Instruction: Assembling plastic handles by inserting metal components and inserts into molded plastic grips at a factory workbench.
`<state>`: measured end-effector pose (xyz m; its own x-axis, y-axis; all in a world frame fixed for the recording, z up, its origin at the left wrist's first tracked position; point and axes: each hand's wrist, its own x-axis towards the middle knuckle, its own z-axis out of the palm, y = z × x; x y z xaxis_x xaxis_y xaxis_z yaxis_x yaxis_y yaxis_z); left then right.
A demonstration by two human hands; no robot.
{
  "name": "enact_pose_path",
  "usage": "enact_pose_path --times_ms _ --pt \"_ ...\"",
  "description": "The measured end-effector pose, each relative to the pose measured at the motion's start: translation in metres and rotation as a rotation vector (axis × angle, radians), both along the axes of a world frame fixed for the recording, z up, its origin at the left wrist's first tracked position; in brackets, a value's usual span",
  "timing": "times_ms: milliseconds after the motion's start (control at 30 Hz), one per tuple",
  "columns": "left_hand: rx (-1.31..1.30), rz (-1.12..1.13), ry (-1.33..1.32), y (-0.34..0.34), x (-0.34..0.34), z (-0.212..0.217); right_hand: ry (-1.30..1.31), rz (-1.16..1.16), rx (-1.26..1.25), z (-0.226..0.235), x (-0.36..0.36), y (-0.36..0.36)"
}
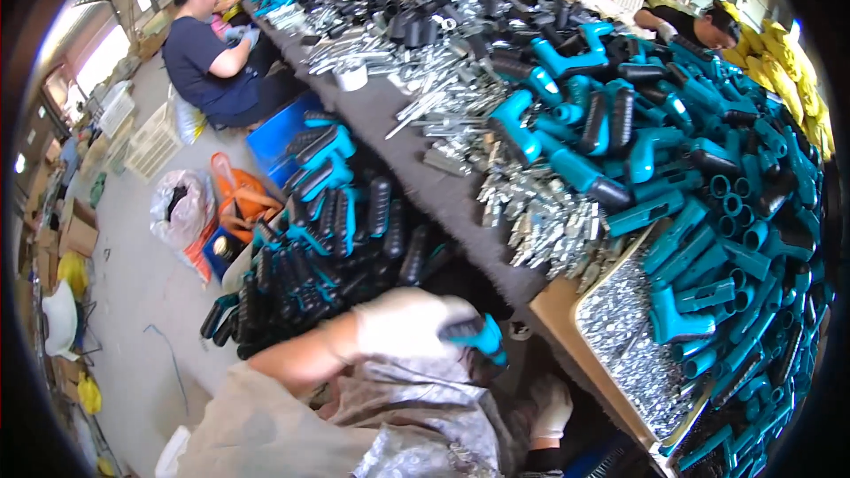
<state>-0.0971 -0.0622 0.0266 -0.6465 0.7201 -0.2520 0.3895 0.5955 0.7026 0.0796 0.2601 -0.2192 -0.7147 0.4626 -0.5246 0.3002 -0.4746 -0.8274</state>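
My left hand (pixel 403 323), in a white glove and blurred by motion, is closed around a teal-and-black pistol-grip tool housing (pixel 482 338). It is above my lap, on the near side of the table edge. My right hand (pixel 551 409), also gloved, is lower down in shadow beside the table edge; its fingers are too dark to make out. To the left of the table is a large heap of finished-looking black-and-teal pistol grips (pixel 328 230). On the table to the right, teal housings (pixel 682 239) lie piled high, some with black grips.
A tray of small silvery parts (pixel 629 345) rests at the table's near edge. Loose metal pieces (pixel 531 212) and black parts (pixel 425 18) cover the table. Orange bags (pixel 235 195) and a blue bin (pixel 274 146) stand on the left. A co-worker (pixel 217 49) sits beyond them; others work across the table.
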Motion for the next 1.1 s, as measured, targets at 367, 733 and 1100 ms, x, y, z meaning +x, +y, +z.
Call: enact_pose_path --times_ms 367,733,1100 --pt "-0.361 0.883 0.686 -0.198 0.044 0.176 0.119 0.297 0.302 -0.043 0.020 0.025" --pt "-0.786 1.247 0.542 -0.310 0.029 0.009 -0.072 0.078 -0.004 -0.001 0.011 -0.007" --pt "-0.878 0.891 0.304 -0.266 -0.029 -0.079 -0.051 0.378 0.316 0.007 0.005 -0.017"
